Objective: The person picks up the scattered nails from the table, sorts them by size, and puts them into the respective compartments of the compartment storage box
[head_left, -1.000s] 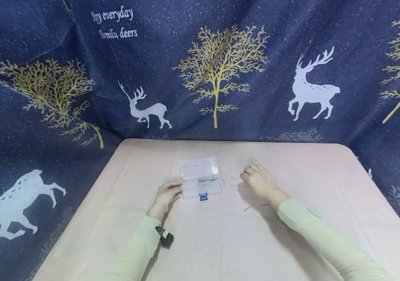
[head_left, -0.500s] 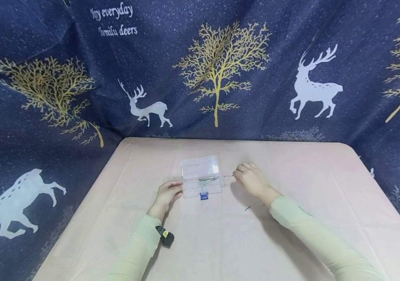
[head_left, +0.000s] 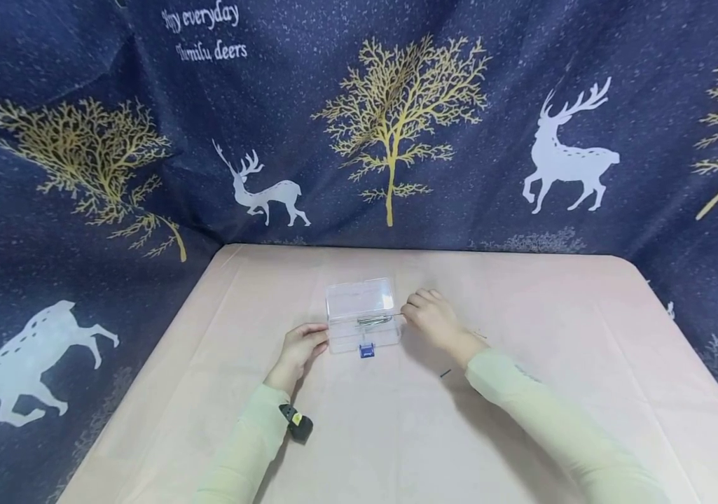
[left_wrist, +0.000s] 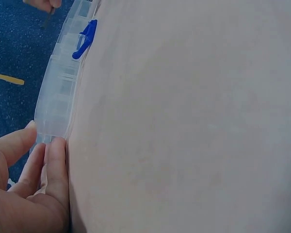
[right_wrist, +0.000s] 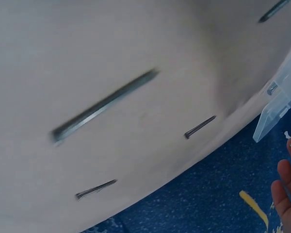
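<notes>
A clear plastic box (head_left: 359,297) with a blue latch (head_left: 367,350) stands with its lid raised, and several nails (head_left: 374,320) lie in its rear compartment. At the box's left end is my left hand (head_left: 302,344); in the left wrist view its thumb and fingers hold that end. My right hand (head_left: 432,318) is beside the right end, pinching a nail (left_wrist: 47,19) that points toward the box. In the right wrist view, fingertips of that hand (right_wrist: 287,189) show at the right edge, with loose nails (right_wrist: 200,127) on the table.
A pale pink cloth covers the table (head_left: 359,434). One loose nail (head_left: 445,373) lies in front of the right forearm. Behind the table hangs a dark blue curtain (head_left: 459,175) printed with trees and deer. A black device (head_left: 298,425) is strapped to the left wrist.
My right hand has moved left with the nail, from clear of the box to its right end. The left hand has stayed at the left end.
</notes>
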`<state>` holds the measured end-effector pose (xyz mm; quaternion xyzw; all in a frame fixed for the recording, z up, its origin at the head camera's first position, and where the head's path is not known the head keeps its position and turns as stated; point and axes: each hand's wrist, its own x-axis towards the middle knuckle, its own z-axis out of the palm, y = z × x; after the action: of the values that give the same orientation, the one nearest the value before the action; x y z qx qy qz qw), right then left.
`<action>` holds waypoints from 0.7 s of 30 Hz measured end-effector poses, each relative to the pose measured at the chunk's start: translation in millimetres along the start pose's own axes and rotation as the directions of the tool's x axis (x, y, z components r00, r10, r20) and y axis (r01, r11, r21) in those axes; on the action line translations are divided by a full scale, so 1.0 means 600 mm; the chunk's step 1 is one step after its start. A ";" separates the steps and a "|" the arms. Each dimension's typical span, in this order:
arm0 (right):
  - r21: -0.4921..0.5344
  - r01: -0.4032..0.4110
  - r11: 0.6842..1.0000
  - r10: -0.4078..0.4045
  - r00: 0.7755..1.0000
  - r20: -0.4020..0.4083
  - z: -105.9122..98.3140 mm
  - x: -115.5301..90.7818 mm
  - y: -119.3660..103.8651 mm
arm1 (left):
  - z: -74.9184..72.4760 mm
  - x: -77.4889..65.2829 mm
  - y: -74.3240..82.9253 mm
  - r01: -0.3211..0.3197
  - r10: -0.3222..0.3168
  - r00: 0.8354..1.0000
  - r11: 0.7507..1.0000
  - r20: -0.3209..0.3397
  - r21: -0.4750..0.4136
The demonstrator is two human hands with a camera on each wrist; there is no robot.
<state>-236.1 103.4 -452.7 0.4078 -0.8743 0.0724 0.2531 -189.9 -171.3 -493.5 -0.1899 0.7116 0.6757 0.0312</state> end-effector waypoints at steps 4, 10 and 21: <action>0.008 -0.006 1.000 0.006 1.000 -0.003 0.007 0.011 -0.009 | 0.000 0.000 0.000 -0.002 0.002 1.000 1.000 -0.007 0.001; 0.006 -0.015 1.000 0.015 1.000 0.025 0.018 0.025 -0.021 | 0.000 -0.001 0.001 0.008 -0.008 1.000 1.000 -0.017 -0.002; 0.033 -0.005 0.999 0.004 0.999 0.032 0.036 0.046 -0.033 | -0.001 -0.001 0.005 0.008 -0.008 1.000 1.000 -0.006 -0.016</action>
<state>-244.1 64.6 -459.1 0.4109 -0.8779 0.0807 0.2321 -190.1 -171.7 -490.5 -0.1951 0.7056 0.6806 0.0302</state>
